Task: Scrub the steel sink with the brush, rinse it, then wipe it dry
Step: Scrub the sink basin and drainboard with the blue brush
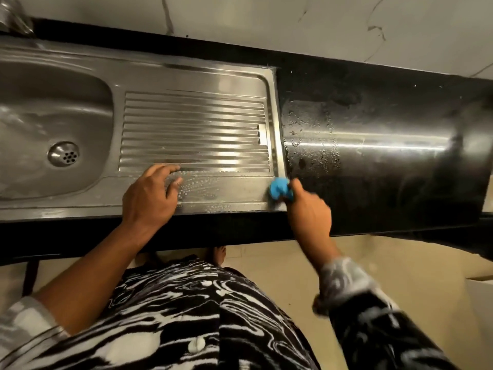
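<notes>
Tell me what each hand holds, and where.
The right hand grips a blurred blue item by its right end; cloth or brush cannot be told. The left hand holds nothing, resting on the drainboard.

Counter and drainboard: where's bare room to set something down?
The black counter is bare right of the sink, wet beside it. The ribbed drainboard is bare behind the hands. Crowded: the front strip, where the left hand rests and the right hand grips the blue cloth.
</notes>
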